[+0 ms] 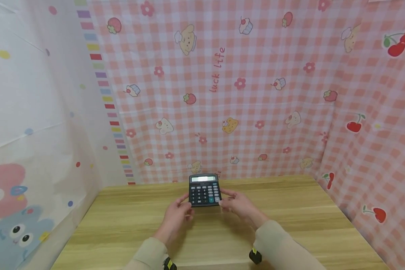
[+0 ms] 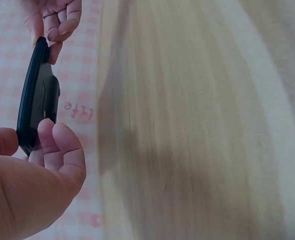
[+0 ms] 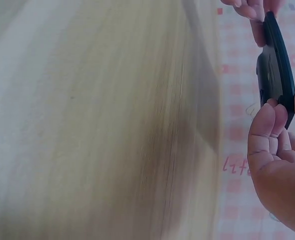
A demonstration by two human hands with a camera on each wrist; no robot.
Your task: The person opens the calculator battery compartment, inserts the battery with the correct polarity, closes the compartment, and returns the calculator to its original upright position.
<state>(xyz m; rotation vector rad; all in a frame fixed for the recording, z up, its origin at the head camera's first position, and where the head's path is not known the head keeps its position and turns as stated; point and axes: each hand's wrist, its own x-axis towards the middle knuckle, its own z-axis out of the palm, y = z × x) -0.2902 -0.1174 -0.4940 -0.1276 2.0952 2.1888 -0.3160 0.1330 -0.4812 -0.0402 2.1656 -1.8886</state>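
Both hands hold a black desk calculator (image 1: 204, 190) by its two sides, its display and keys facing the head camera. At its lower left corner, my left hand (image 1: 177, 215) pinches it, thumb on the front edge and fingers behind. My right hand (image 1: 241, 206) grips the lower right corner the same way. In the left wrist view the calculator (image 2: 35, 97) appears edge-on, raised off the table, with fingertips at its back. The right wrist view likewise shows the calculator's dark edge (image 3: 280, 65) between thumb and fingers.
A wood-grain table (image 1: 283, 225) lies beneath the hands. Behind it hangs a pink checked cloth (image 1: 202, 112) with printed cartoons; a pale curtain (image 1: 47, 112) is at left and a cherry-printed cloth (image 1: 374, 150) at right. Black bands (image 1: 255, 255) sit at the sleeves.
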